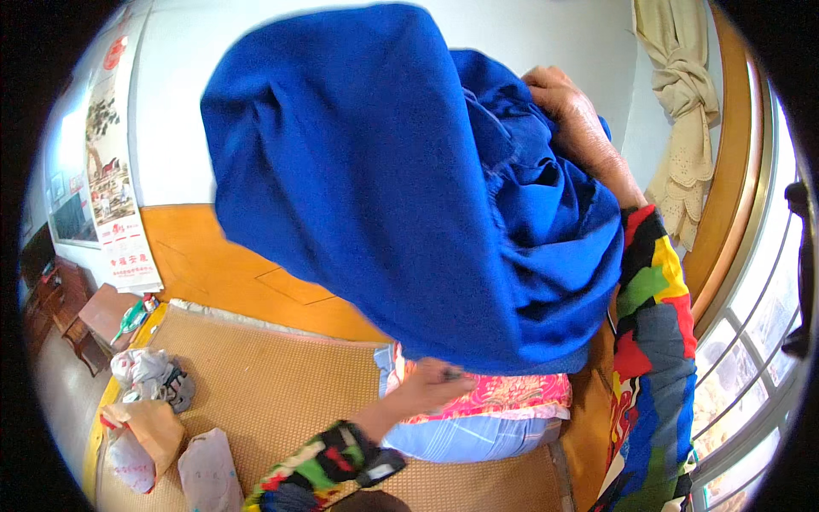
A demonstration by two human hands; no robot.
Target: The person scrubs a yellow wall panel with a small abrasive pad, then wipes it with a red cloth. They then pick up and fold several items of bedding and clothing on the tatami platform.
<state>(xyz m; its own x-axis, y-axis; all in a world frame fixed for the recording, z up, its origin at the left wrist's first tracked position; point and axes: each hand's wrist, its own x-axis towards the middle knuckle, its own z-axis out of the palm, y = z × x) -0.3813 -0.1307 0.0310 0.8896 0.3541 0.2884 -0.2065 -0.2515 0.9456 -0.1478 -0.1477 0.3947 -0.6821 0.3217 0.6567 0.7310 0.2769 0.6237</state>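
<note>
A large blue cloth garment (367, 179) hangs raised in front of me, its folds bunched and gathered on the right side. My right hand (563, 107) is closed round the bunched upper right part of it. Below the garment's lower edge is my left hand (426, 388), fingers curled together; a small dark bit shows at the fingertips, too small to name. Behind that hand lies a stack of folded bedding, with a red patterned piece (512, 394) over a blue checked one (478, 437).
The bedding rests on a woven tan mat (281, 367) beside wood panelling (188, 247). Several bags, one a white plastic bag (209, 469), stand at the mat's left edge. A barred window (742, 367) and a knotted cream curtain (682, 94) are on the right. A wall calendar (115, 171) hangs at left.
</note>
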